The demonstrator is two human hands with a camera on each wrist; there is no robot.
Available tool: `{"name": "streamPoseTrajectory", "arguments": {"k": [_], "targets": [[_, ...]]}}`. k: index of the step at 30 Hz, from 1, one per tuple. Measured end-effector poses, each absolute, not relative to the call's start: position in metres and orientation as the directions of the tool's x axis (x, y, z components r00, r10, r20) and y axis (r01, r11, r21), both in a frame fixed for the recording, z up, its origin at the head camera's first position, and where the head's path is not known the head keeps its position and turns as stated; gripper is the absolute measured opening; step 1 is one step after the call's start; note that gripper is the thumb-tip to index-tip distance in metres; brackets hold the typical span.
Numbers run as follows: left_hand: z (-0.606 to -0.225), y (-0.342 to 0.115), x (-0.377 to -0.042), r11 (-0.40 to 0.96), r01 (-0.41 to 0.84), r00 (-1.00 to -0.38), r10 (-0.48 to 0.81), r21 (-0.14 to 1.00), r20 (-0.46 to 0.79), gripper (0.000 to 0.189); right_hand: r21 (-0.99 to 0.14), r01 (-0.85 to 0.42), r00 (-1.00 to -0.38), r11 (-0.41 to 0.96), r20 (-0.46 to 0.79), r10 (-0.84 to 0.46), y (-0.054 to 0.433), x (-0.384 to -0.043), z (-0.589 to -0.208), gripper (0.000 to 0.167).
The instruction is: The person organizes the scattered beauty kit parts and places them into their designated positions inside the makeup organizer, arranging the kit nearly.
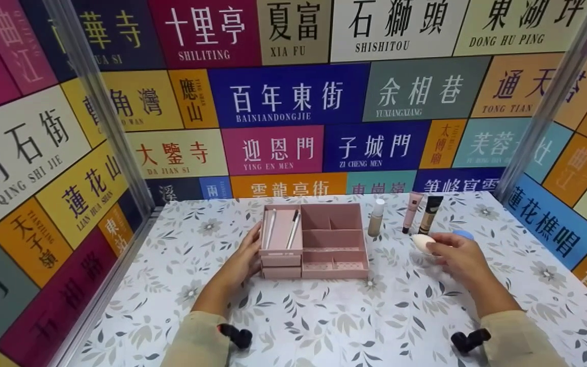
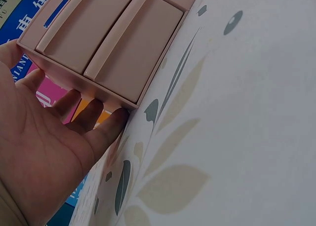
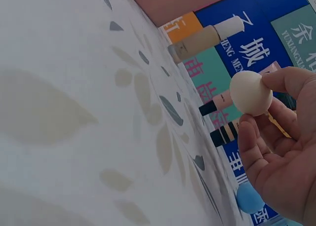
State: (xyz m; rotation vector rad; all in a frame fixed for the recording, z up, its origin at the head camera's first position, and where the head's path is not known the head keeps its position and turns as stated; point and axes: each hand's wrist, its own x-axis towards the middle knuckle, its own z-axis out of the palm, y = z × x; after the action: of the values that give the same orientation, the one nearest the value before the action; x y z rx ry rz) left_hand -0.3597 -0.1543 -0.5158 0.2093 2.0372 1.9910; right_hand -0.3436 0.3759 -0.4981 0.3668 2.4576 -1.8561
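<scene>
My right hand (image 1: 462, 256) pinches a cream egg-shaped makeup sponge (image 3: 248, 94) between thumb and fingers, held above the table. Behind that hand a round blue thing (image 3: 250, 197) lies on the table, partly covered in the head view. My left hand (image 1: 245, 256) rests against the left side of a pink desktop organizer (image 1: 337, 273), its fingers (image 2: 94, 115) extended along the side wall. Two drawers (image 2: 136, 51) show at the organizer's front left. On top of them lie slim pens or brushes (image 1: 292, 229); the compartments on the right hold nothing visible.
A foundation bottle (image 1: 375, 219) with a white cap stands just right of the organizer. Farther right are a pink tube (image 1: 412, 211) and a black-and-beige tube (image 1: 431, 214), both upright on their caps. Sign-covered walls (image 1: 293, 97) with clear posts enclose the leaf-patterned table (image 1: 324, 326).
</scene>
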Motion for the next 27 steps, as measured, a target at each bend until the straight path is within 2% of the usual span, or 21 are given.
{"name": "streamPoseTrajectory", "arguments": {"k": [20,27], "targets": [[-0.514,-0.154,-0.359,0.045,-0.104,-0.951,0.287,0.994,-0.113,0.059,-0.945,-0.044,-0.999,0.323,0.046,-0.001,0.314,-0.332,-0.482,0.055],[-0.515,-0.155,-0.359,0.048,-0.101,-0.951,0.290,0.994,-0.111,0.058,-0.956,-0.097,-0.995,0.278,0.083,-0.061,0.284,-0.329,-0.475,0.048]]}}
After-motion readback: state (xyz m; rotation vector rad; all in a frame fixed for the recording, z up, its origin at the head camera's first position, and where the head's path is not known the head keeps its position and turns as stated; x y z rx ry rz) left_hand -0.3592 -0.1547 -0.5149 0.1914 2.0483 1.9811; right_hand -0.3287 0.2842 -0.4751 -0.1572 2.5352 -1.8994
